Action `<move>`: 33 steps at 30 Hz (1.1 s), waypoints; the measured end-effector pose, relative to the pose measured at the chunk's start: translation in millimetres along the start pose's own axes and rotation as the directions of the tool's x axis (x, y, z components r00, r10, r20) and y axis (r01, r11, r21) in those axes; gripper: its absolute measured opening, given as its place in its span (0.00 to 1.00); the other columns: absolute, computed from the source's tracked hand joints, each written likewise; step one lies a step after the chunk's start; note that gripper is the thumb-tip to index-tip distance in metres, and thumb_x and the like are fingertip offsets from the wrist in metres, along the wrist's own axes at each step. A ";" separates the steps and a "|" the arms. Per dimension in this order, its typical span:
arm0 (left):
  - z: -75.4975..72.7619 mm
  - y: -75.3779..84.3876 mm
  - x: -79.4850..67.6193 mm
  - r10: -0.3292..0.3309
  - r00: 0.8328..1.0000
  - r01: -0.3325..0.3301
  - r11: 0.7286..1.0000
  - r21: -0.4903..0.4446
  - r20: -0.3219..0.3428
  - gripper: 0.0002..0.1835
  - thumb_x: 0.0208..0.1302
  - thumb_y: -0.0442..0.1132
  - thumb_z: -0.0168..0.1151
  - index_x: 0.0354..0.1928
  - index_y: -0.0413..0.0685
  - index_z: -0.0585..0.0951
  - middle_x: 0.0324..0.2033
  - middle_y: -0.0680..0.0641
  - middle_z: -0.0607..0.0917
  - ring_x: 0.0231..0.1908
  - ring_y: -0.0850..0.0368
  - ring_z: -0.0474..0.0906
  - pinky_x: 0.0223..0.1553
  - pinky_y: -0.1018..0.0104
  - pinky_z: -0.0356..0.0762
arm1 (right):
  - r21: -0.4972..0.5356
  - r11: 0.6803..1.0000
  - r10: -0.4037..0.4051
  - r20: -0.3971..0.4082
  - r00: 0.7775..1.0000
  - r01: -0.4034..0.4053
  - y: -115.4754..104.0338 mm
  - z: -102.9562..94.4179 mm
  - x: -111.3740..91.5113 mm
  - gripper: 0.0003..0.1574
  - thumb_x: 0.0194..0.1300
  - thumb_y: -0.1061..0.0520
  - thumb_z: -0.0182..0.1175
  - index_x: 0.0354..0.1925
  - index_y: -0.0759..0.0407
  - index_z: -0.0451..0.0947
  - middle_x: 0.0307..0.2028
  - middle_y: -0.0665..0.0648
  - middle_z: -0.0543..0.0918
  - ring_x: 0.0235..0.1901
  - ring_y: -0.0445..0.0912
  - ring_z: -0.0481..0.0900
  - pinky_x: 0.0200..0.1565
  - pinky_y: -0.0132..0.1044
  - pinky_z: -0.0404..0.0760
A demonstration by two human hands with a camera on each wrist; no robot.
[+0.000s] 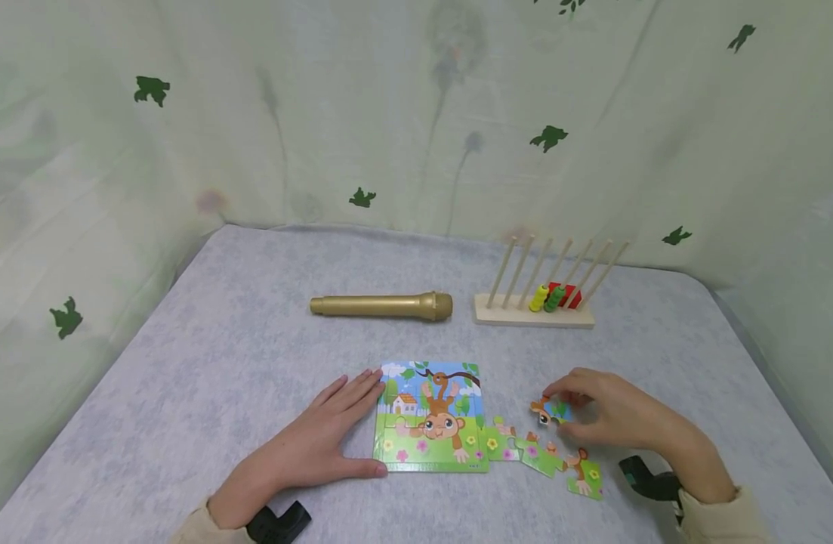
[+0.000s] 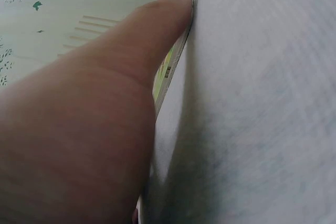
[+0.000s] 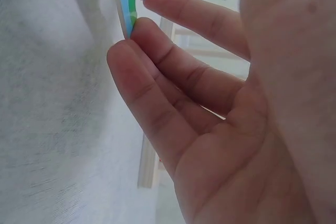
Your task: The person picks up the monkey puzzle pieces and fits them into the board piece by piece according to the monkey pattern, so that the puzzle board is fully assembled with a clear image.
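Note:
A jigsaw puzzle (image 1: 430, 468) with a monkey hanging from a branch lies flat at the front middle in the head view. My left hand (image 1: 324, 438) rests at its left side, fingers extended and thumb by the lower left corner; in the left wrist view the thumb (image 2: 168, 11) touches the puzzle's edge. To the right, my right hand (image 1: 616, 414) pinches a puzzle piece (image 1: 559, 410) with part of a monkey's face, above the table. Below it, several loose pieces (image 1: 540, 458) run rightward from the puzzle's lower right corner. The right wrist view shows the held piece (image 3: 126, 3) at the fingertips.
Behind the puzzle lies a gold toy microphone (image 1: 371, 306). Right of it stands a wooden peg rack (image 1: 532, 319) with upright rods and yellow, green and red counters. A pale patterned curtain (image 1: 389, 113) hangs behind the cloth-covered table (image 1: 205, 363).

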State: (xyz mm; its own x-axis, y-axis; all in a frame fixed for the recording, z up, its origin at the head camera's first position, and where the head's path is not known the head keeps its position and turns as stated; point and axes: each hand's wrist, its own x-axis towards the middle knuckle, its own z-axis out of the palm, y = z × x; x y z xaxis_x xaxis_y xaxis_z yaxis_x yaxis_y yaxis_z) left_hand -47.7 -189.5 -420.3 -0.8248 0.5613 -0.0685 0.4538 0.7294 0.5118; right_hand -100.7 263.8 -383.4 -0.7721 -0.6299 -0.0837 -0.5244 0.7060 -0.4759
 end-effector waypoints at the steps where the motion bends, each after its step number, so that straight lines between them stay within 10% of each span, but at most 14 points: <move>1: -0.1 0.0 0.2 0.001 1.000 -0.001 1.000 0.001 -0.001 0.62 0.56 0.78 0.63 0.82 0.48 0.55 0.83 0.52 0.49 0.82 0.54 0.44 0.80 0.61 0.32 | -0.003 1.000 -0.003 -0.003 1.000 0.003 -1.5 -0.9 1.1 0.21 0.62 0.53 0.73 0.54 0.44 0.84 0.37 0.38 0.78 0.36 0.33 0.73 0.36 0.30 0.78; 33: -0.1 1.2 -0.6 -0.005 1.000 0.005 1.000 0.001 -0.014 0.62 0.55 0.78 0.64 0.82 0.47 0.56 0.82 0.52 0.50 0.82 0.54 0.44 0.79 0.64 0.31 | 0.004 0.991 -0.130 0.046 0.990 0.130 -45.2 3.1 47.6 0.21 0.65 0.53 0.69 0.56 0.44 0.83 0.45 0.39 0.79 0.40 0.38 0.77 0.42 0.34 0.83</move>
State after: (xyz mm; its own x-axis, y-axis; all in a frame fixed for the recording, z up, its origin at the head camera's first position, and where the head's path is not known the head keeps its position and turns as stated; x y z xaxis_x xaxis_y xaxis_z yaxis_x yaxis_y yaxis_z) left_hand -46.6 -189.0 -419.6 -0.8318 0.5519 -0.0591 0.4500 0.7329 0.5103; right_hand -112.6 200.9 -368.7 -0.6800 -0.7306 -0.0608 -0.6191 0.6167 -0.4861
